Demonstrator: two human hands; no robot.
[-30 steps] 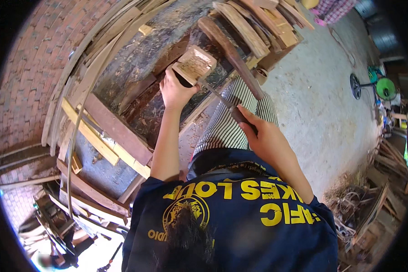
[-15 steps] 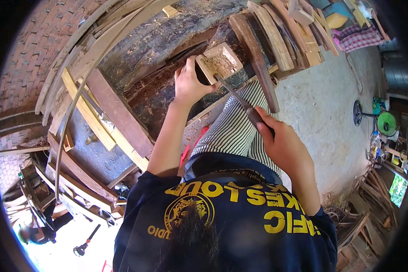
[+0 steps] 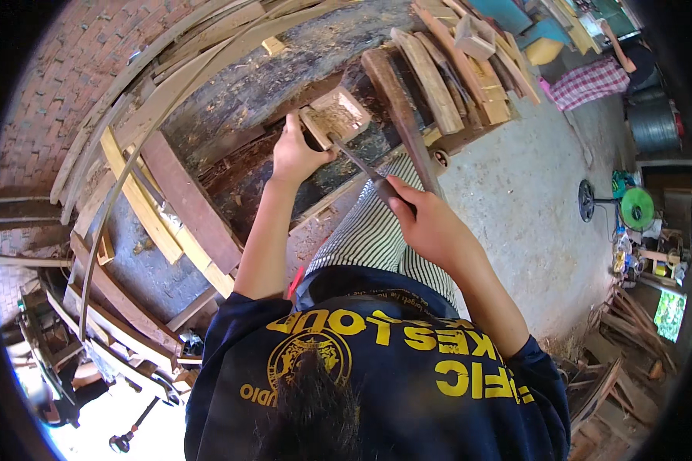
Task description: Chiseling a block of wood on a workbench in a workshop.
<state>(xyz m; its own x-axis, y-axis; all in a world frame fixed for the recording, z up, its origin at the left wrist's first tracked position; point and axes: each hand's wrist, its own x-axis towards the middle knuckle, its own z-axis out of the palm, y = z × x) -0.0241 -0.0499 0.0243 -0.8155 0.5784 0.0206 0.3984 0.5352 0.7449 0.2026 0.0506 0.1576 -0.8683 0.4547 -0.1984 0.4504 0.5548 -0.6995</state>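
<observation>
Here, left hand [image 3: 295, 157] grips box [image 3: 354, 111], right hand [image 3: 434, 226] clasps tool [image 3: 371, 176]; beam [image 3: 393, 102] just beside

A green fan [image 3: 637, 208] stands at right, near scrap wood [image 3: 637, 332]; a yellow plank [image 3: 152, 219] lies left, near brickwork [image 3: 61, 127].

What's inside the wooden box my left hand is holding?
What look like brown wood chips lie inside the wooden box; the bottom beneath them is covered, so I can't see it.
</observation>
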